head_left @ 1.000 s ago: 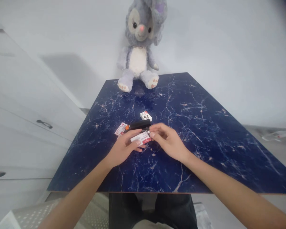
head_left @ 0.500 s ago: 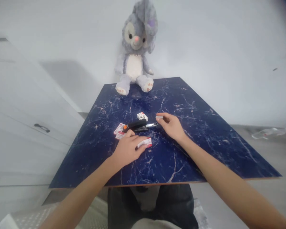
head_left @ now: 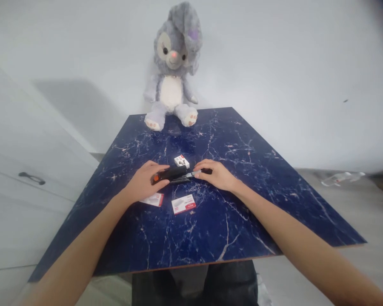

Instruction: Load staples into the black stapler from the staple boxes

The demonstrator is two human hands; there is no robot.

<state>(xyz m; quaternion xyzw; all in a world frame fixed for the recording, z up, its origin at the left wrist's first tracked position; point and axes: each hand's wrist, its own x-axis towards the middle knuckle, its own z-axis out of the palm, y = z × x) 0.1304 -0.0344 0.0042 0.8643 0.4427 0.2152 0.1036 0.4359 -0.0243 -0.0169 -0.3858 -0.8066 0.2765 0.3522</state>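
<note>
A black stapler [head_left: 171,173] with an orange end lies on the blue marbled table, its metal staple tray sticking out to the right. My left hand [head_left: 147,180] grips the stapler's orange end between thumb and fingers. My right hand [head_left: 215,174] is closed at the tray's right end, fingers pinched on it. Behind the stapler sits a small white and red box [head_left: 181,161]. In front of it lies a white and red card [head_left: 183,204]. Another such card [head_left: 155,199] is partly under my left hand.
A grey plush rabbit [head_left: 172,63] sits at the back of the blue marbled table [head_left: 191,238], against the wall. White drawers with a dark handle [head_left: 32,178] stand to the left. A clear plastic item [head_left: 341,178] lies beyond the table's right side.
My left hand has let go of the card, which now lies flat, and has taken the stapler's orange end. My right hand has moved to the metal tray. The view has shifted slightly.
</note>
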